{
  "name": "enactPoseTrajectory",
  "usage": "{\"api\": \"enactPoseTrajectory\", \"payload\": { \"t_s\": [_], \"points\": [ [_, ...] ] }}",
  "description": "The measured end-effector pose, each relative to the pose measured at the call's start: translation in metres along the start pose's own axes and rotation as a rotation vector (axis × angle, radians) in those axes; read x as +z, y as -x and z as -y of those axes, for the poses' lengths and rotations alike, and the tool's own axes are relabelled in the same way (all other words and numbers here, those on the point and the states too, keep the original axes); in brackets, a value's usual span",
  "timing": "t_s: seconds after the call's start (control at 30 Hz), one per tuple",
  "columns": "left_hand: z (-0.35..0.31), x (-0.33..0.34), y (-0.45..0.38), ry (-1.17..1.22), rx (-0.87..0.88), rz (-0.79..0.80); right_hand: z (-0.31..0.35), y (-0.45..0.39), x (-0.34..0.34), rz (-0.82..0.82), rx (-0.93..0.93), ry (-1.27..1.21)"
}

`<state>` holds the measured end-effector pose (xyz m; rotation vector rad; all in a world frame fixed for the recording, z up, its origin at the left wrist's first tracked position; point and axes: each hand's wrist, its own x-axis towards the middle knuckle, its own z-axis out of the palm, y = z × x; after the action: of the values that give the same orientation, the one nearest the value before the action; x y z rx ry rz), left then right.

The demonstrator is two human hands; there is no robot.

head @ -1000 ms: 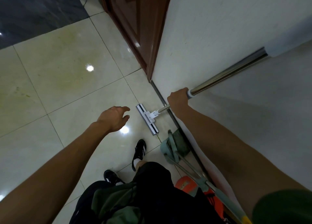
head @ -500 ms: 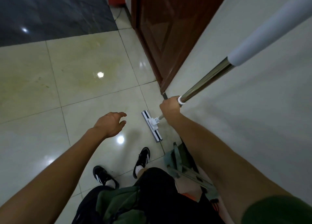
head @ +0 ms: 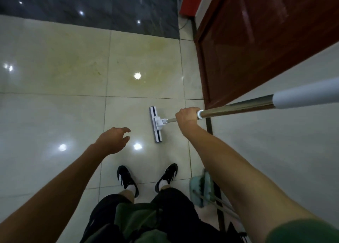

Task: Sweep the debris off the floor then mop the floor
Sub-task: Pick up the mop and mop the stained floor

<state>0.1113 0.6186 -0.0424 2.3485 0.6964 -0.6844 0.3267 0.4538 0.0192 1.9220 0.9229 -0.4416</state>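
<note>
Main risk: the mop (head: 211, 114) is gripped one-handed by the right hand (head: 187, 115), so the long pole could swing into the door (head: 256, 46) at the floor's right edge. Mop head (head: 156, 126) sits flat mid-floor, ahead of the shoes; yellowish stain (head: 146, 63) lies further out. Left hand (head: 113, 139) hovers empty, fingers loosely spread. Count: one door, one mop, one dustpan (head: 200, 189), two shoes (head: 126, 178).

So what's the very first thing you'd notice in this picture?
Probably the long shiny mop handle coming in from the right, gripped by the right hand, with its flat white mop head on the pale tiles in the middle. Next, the yellowish stain on the floor ahead, and the big reddish-brown door at upper right.
</note>
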Motion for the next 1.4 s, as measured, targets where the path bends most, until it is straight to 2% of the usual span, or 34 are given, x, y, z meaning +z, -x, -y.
{"api": "enactPoseTrajectory", "payload": {
  "t_s": [0.2, 0.37, 0.7, 0.9, 1.23, 1.4],
  "points": [
    [0.048, 0.015, 0.017, 0.070, -0.075, 0.003, 0.051, -0.011, -0.032, -0.050, -0.011, -0.044],
    [0.056, 0.031, 0.022, 0.127, -0.088, 0.043, 0.057, -0.013, -0.052, -0.060, -0.034, 0.014],
    [0.036, 0.039, 0.007, 0.131, 0.017, 0.100, 0.046, 0.026, -0.044, 0.171, -0.040, -0.026],
    [0.005, 0.046, -0.007, 0.224, 0.081, 0.155, 0.061, 0.047, -0.015, 0.227, -0.016, -0.206],
    [-0.058, 0.095, -0.005, 0.366, 0.086, 0.200, 0.060, 0.087, 0.066, 0.298, 0.008, -0.594],
    [-0.099, 0.139, -0.010, 0.464, -0.004, 0.229, 0.076, 0.112, 0.108, 0.176, 0.084, -0.669]
  ]
}}
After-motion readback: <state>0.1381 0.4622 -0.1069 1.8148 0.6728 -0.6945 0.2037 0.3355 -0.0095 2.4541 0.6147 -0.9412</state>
